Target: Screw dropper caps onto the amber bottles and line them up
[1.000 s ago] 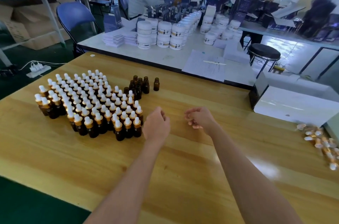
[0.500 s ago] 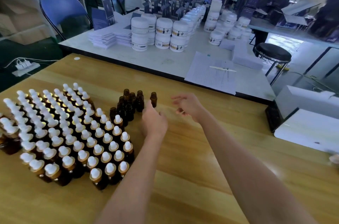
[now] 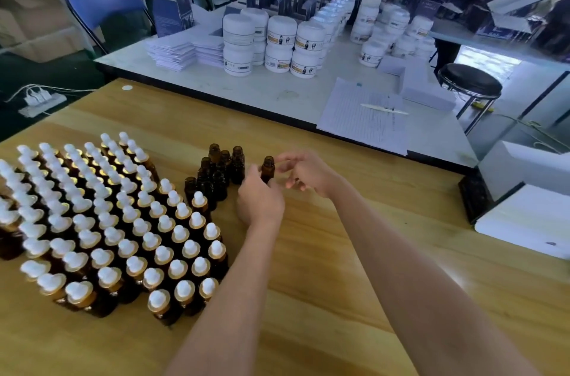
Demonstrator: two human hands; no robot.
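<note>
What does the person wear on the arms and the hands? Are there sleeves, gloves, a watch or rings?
Nothing worn shows. The left forearm and the right forearm are bare down to the picture's edge, with no sleeve in view. The left hand and the right hand have no gloves; no watch, bracelet or ring shows on the sides seen.
</note>
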